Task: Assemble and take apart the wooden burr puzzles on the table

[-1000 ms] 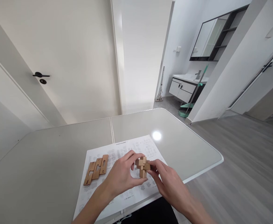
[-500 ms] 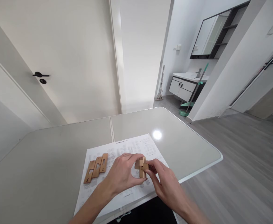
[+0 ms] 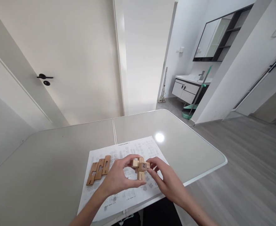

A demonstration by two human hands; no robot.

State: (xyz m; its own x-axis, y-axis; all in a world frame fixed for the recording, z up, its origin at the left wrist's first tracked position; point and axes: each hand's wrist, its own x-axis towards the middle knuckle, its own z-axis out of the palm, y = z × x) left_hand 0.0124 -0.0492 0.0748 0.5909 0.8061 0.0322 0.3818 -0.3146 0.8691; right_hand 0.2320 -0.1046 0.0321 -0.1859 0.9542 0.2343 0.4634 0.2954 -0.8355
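Between my two hands is a wooden burr puzzle [image 3: 140, 169], made of interlocking blocks, with a dark "2" on the block end facing me. My left hand [image 3: 122, 175] grips it between the thumb underneath and the fingers on top. On the other side, my right hand [image 3: 162, 175] pinches its right end with thumb and fingers. Flat wooden pieces [image 3: 98, 169] with slots and dark numerals lie side by side to the left of my left hand. Below everything is a white instruction sheet [image 3: 119, 199] printed with small grey diagrams.
The sheet lies on a grey folding table [image 3: 138, 125] with a pale rim and a seam across it. Beyond the table stands a white door [image 3: 86, 62] with a black handle. A mop [image 3: 163, 86], a green dustpan [image 3: 187, 115] and a washbasin cabinet [image 3: 185, 89] are at the back right.
The burr puzzle has been turned, so the block end marked "2" now faces me. It has shifted slightly left in my hands. The whole view has moved a little.
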